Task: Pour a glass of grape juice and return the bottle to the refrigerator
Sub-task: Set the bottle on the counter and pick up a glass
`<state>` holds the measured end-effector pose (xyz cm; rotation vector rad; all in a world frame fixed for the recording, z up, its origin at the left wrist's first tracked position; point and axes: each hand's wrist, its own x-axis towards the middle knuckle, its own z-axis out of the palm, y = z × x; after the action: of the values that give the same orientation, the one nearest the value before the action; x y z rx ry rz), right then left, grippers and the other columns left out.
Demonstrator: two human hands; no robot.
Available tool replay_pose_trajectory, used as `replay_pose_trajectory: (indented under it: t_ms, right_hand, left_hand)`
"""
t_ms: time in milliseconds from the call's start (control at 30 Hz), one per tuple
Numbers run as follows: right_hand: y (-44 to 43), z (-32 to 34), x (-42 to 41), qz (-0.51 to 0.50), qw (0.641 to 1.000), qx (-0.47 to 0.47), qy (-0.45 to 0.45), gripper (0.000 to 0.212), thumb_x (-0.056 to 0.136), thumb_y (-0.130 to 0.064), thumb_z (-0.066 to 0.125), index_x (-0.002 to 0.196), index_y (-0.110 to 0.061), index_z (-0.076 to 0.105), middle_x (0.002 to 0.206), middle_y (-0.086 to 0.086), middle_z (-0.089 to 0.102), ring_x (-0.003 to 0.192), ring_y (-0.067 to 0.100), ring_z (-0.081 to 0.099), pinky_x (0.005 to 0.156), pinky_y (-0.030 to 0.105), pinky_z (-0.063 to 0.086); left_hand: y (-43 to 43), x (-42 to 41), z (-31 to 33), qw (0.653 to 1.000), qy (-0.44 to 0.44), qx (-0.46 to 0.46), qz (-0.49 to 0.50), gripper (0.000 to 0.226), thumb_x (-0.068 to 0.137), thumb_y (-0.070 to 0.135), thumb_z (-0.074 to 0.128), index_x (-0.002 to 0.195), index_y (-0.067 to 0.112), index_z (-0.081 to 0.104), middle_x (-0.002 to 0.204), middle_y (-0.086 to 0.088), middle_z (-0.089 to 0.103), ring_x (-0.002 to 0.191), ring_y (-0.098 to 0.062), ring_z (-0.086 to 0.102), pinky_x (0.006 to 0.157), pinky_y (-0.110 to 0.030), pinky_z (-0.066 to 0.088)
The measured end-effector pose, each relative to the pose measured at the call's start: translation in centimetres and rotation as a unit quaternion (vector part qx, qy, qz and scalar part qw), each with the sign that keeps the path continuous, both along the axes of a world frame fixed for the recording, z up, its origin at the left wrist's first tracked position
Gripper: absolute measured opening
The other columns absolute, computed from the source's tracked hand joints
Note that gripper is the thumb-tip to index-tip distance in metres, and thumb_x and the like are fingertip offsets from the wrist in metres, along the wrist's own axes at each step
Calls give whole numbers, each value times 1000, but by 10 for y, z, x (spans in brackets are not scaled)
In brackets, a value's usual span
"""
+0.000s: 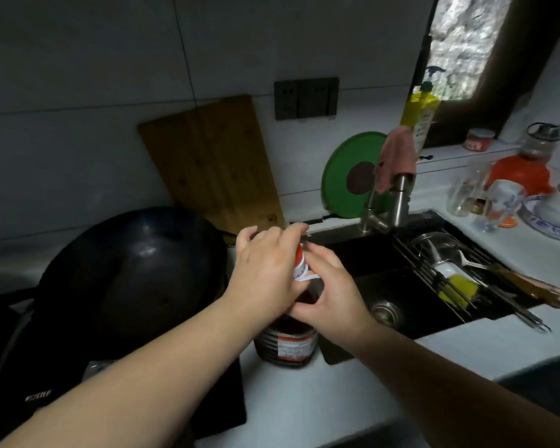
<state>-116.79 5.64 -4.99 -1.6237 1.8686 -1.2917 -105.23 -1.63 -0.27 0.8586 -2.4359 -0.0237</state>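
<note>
A dark grape juice bottle [286, 342] with a white and red label stands upright on the white counter, between the stove and the sink. My left hand [262, 270] wraps over its top, where a red and white cap [299, 263] shows between the fingers. My right hand [332, 294] grips the bottle's neck and shoulder from the right. Several clear glasses [466, 192] stand on the counter at the far right, beyond the sink.
A black wok [133, 270] sits on the stove at the left. A wooden cutting board [212, 163] leans on the wall. The dark sink [398, 282] holds a rack with utensils; its faucet [398, 202] carries a pink cloth. Dishes and jars crowd the right counter.
</note>
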Motion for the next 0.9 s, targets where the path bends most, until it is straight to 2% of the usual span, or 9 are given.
replay_pose_trajectory:
  t_ms: [67, 133, 200, 333, 433, 533, 700, 767, 900]
  right_hand:
    - [-21, -9, -12, 38, 999, 3, 5, 78, 69, -27, 86, 138, -25, 50, 146, -11, 39, 127, -6, 39, 99, 3, 31]
    - [-36, -16, -22, 64, 998, 5, 16, 76, 70, -25, 85, 137, -28, 50, 147, -11, 37, 125, -9, 35, 96, -2, 26]
    - [-49, -20, -32, 106, 994, 23, 14, 78, 72, -25, 84, 140, -31, 46, 150, -13, 33, 129, -6, 33, 102, 6, 27]
    - [-67, -29, -48, 155, 986, 63, 13, 78, 75, -29, 82, 141, -37, 42, 155, -18, 25, 141, 7, 30, 111, 33, 38]
    - [-78, -40, -53, 165, 983, 77, 26, 82, 77, -32, 79, 145, -40, 34, 156, -18, 22, 143, 11, 28, 112, 39, 38]
    - [-87, -48, -52, 152, 984, 76, 52, 88, 78, -37, 77, 149, -36, 24, 158, -13, 20, 146, 14, 22, 114, 45, 35]
    - [-81, -54, -54, 150, 970, 54, 182, 92, 86, -55, 60, 154, -29, 5, 164, -6, 3, 149, 13, -7, 122, 44, 9]
    - [-76, -57, -56, 141, 967, 42, 209, 89, 87, -55, 56, 154, -30, 4, 164, -5, -2, 147, 11, -15, 122, 43, 3]
    - [-63, -58, -74, 156, 956, 45, 243, 86, 89, -50, 56, 154, -35, 2, 163, -8, -7, 146, 8, -19, 121, 43, -4]
  left_hand:
    - [-9, -8, -9, 999, -11, -12, 44, 60, 77, 36, 71, 132, 24, 49, 110, 3, 64, 109, -19, 57, 107, -42, 24]
    - [-14, -16, -15, 996, -21, -22, 84, 57, 78, 35, 70, 131, 22, 51, 108, 2, 65, 106, -20, 59, 105, -42, 28]
    - [-18, -25, -21, 990, -24, -31, 134, 55, 78, 35, 70, 128, 21, 53, 102, 2, 66, 100, -21, 61, 100, -41, 32]
    - [-26, -39, -36, 980, -46, -25, 192, 53, 77, 37, 70, 124, 20, 53, 97, 2, 65, 92, -21, 62, 95, -41, 34]
    - [-29, -46, -42, 972, -35, -11, 232, 53, 76, 34, 73, 123, 19, 56, 98, 2, 63, 92, -20, 61, 92, -40, 38]
    - [-36, -51, -43, 966, -34, 7, 255, 56, 82, 38, 65, 133, 20, 50, 107, 3, 61, 102, -18, 57, 100, -38, 32]
    - [-36, -43, -47, 970, -50, -17, 236, 70, 84, 50, 60, 143, 18, 41, 132, -2, 56, 125, -21, 47, 108, -42, 24]
    - [-32, -38, -46, 976, -65, -18, 208, 72, 80, 49, 59, 143, 18, 41, 141, -5, 50, 133, -23, 41, 110, -45, 21]
    - [-22, -29, -51, 979, -122, -28, 163, 90, 63, 48, 59, 145, 16, 40, 150, -12, 40, 141, -30, 30, 112, -49, 15]
